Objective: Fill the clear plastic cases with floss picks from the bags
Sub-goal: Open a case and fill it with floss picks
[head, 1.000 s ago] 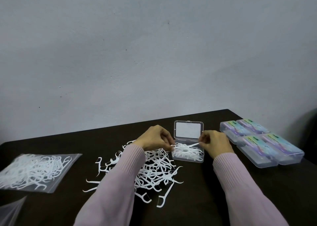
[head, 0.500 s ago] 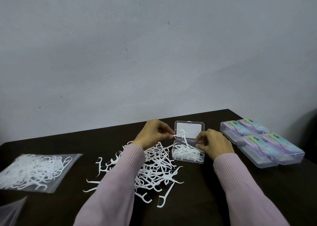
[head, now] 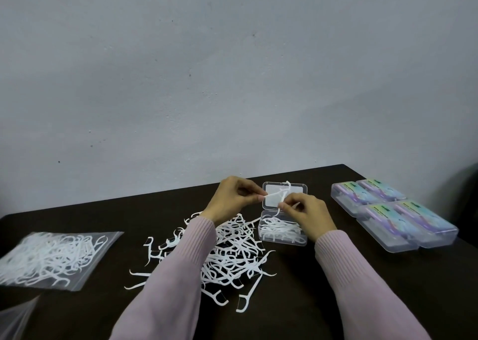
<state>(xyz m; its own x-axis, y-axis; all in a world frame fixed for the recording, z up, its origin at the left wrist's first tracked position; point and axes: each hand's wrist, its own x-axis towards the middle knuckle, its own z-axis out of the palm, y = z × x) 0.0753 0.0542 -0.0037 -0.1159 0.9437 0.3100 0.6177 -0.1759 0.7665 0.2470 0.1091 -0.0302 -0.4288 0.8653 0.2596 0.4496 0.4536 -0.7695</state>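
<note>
Dark desk [head: 336,301], set against a grey wall. Bag [head: 51,258] of floss picks, far left. Four closed, filled cases [head: 393,217], right. Loose heap of floss picks [head: 232,257], centre. One open clear case [head: 282,232], part-filled, lid upright. Left hand [head: 232,197] and right hand [head: 306,214], held above that case, each pinching tangled picks [head: 280,193] between them.

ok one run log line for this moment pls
step: filling open case | left hand: pinching floss picks | right hand: pinching same picks above case | closed cases: right
</note>
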